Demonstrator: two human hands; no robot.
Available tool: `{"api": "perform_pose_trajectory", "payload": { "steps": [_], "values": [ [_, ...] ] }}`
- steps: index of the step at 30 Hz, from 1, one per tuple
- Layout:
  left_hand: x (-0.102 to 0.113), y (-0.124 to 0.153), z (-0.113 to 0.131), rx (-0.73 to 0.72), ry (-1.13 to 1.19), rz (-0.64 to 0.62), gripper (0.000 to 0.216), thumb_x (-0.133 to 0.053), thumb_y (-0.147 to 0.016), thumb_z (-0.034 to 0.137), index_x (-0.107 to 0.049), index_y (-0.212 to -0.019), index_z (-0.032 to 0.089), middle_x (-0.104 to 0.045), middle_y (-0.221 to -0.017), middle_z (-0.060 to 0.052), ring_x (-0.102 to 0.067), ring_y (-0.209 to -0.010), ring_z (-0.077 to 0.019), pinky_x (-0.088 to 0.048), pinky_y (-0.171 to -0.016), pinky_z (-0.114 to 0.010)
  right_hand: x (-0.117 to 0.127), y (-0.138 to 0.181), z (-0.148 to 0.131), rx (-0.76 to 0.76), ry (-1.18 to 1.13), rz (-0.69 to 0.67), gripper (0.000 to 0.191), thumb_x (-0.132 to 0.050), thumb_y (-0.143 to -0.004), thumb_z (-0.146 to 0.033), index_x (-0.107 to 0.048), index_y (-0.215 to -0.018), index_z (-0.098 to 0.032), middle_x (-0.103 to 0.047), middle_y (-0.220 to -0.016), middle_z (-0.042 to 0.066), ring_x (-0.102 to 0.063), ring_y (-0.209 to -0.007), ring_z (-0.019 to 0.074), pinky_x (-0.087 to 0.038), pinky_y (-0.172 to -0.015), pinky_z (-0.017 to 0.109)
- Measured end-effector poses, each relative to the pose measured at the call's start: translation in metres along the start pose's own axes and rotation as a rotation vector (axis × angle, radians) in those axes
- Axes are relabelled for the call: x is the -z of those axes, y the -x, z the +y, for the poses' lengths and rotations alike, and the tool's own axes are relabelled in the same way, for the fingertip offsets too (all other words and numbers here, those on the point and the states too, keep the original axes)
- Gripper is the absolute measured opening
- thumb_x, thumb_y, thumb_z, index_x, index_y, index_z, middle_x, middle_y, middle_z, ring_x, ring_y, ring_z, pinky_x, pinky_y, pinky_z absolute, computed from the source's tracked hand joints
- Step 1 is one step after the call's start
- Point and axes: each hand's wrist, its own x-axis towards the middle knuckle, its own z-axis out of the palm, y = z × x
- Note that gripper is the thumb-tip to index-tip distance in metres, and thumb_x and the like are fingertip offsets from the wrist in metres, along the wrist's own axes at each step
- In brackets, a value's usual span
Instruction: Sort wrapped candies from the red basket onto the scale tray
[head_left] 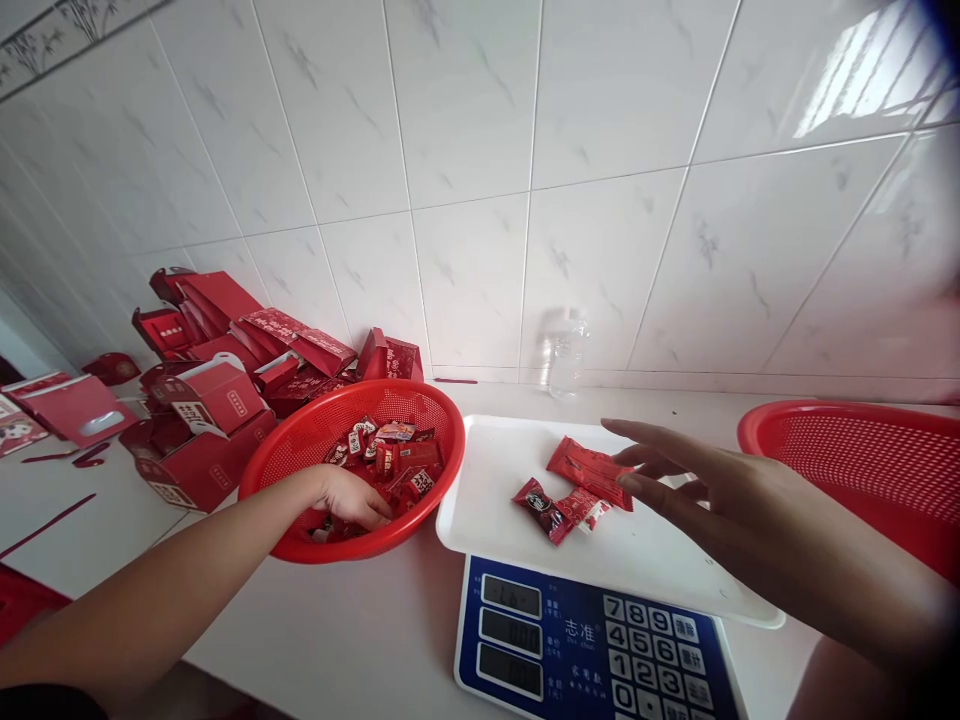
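My left hand (351,496) reaches down into a red mesh basket (300,440) and its fingers curl among several red wrapped candies (397,458). What it grips is hidden. My right hand (686,480) hovers over the white tray (660,560) of a blue electronic scale (577,650), fingers stretched out and apart, holding nothing. Just left of its fingertips a long red packet (590,472) and a small dark red candy (546,508) lie on the tray.
A second red mesh basket (870,460) stands at the right edge. A heap of red gift boxes (217,390) fills the left of the white counter. A clear plastic bottle (566,352) stands against the tiled wall behind the scale.
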Motion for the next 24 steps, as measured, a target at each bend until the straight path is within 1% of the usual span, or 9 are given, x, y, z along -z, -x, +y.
{"api": "perform_pose_trajectory", "payload": {
  "steps": [4, 7, 10, 14, 17, 20, 22, 24],
  "values": [
    [0.0, 0.003, 0.002, -0.013, 0.008, -0.007, 0.031, -0.057, -0.097, 0.039, -0.061, -0.117, 0.016, -0.067, -0.102, -0.006, -0.066, -0.078, -0.0157, -0.057, -0.066, -0.032, -0.002, -0.001, -0.003, 0.047, 0.025, 0.009, 0.053, -0.044, -0.093, -0.061, -0.064, -0.131, -0.03, -0.08, -0.092, 0.006, -0.076, -0.071, 0.0263, -0.061, -0.056, 0.034],
    [-0.001, 0.005, 0.004, -0.011, -0.005, -0.016, 0.03, -0.058, -0.097, 0.038, -0.061, -0.117, 0.016, -0.067, -0.101, -0.005, -0.066, -0.076, -0.0153, -0.057, -0.065, -0.031, -0.003, -0.002, -0.005, 0.084, 0.051, 0.009, 0.054, -0.041, -0.095, -0.06, -0.063, -0.132, -0.028, -0.08, -0.096, 0.007, -0.076, -0.076, 0.0279, -0.061, -0.057, 0.035],
    [-0.002, 0.004, 0.004, -0.01, -0.02, -0.018, 0.028, -0.06, -0.096, 0.035, -0.062, -0.115, 0.015, -0.067, -0.101, -0.005, -0.066, -0.078, -0.0158, -0.058, -0.067, -0.032, -0.003, -0.002, -0.006, 0.102, 0.094, 0.016, 0.054, -0.039, -0.096, -0.06, -0.062, -0.134, -0.029, -0.079, -0.102, 0.008, -0.076, -0.08, 0.0292, -0.06, -0.056, 0.037],
    [-0.004, -0.002, 0.0, -0.025, -0.004, 0.025, 0.024, -0.063, -0.094, 0.032, -0.065, -0.11, 0.014, -0.068, -0.102, -0.005, -0.067, -0.082, -0.0173, -0.058, -0.071, -0.034, -0.004, -0.001, -0.005, 0.11, 0.106, 0.009, 0.053, -0.039, -0.096, -0.058, -0.061, -0.135, -0.03, -0.079, -0.103, 0.008, -0.076, -0.08, 0.0288, -0.06, -0.057, 0.037],
    [-0.003, -0.003, -0.003, -0.067, 0.078, 0.102, 0.022, -0.064, -0.093, 0.031, -0.066, -0.106, 0.014, -0.069, -0.102, -0.005, -0.068, -0.084, -0.0179, -0.058, -0.073, -0.036, -0.005, 0.0, -0.004, 0.114, 0.098, 0.009, 0.053, -0.04, -0.096, -0.057, -0.06, -0.137, -0.029, -0.079, -0.104, 0.008, -0.076, -0.08, 0.0289, -0.06, -0.058, 0.037],
    [0.004, 0.003, -0.005, -0.178, 0.242, 0.236, 0.018, -0.069, -0.089, 0.028, -0.067, -0.101, 0.014, -0.07, -0.097, -0.004, -0.067, -0.086, -0.0177, -0.056, -0.076, -0.034, -0.004, 0.0, -0.004, 0.095, 0.081, 0.008, 0.052, -0.042, -0.096, -0.058, -0.061, -0.136, -0.032, -0.078, -0.106, 0.008, -0.076, -0.081, 0.029, -0.06, -0.058, 0.037],
    [0.011, 0.012, -0.007, -0.273, 0.376, 0.351, 0.025, -0.073, -0.084, 0.029, -0.067, -0.104, 0.017, -0.07, -0.098, -0.002, -0.066, -0.091, -0.0173, -0.052, -0.08, -0.03, -0.003, 0.0, -0.005, 0.09, 0.074, 0.003, 0.052, -0.042, -0.095, -0.06, -0.061, -0.135, -0.032, -0.078, -0.106, 0.008, -0.076, -0.082, 0.0298, -0.06, -0.058, 0.038],
    [0.018, 0.021, -0.008, -0.349, 0.493, 0.457, 0.032, -0.075, -0.08, 0.034, -0.067, -0.107, 0.019, -0.069, -0.098, -0.001, -0.065, -0.092, -0.0169, -0.05, -0.08, -0.027, -0.003, 0.0, -0.006, 0.092, 0.07, -0.001, 0.052, -0.042, -0.095, -0.06, -0.062, -0.135, -0.033, -0.078, -0.104, 0.007, -0.076, -0.082, 0.0307, -0.06, -0.059, 0.039]
  ]
}}
